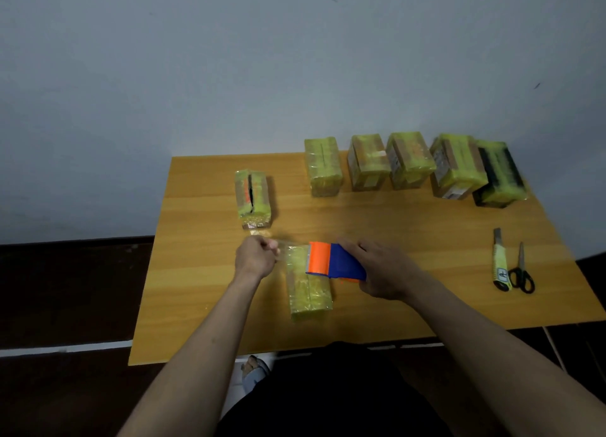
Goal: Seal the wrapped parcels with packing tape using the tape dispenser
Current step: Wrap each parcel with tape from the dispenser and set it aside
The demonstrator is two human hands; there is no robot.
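A yellow-green wrapped parcel [310, 292] lies lengthwise on the wooden table [203, 299] in front of me. My right hand [380, 269] grips the blue and orange tape dispenser [334, 261], which rests over the parcel's far end. My left hand [257, 258] is closed on the free end of the clear tape [282, 251], pulled out to the left of the dispenser. Another parcel [253, 199] with a dark slit along its top lies farther back on the left.
Several more wrapped parcels [410, 164] stand in a row along the table's far edge at the right. A yellow utility knife [500, 264] and black scissors [522, 272] lie near the right edge. A grey wall rises behind the table.
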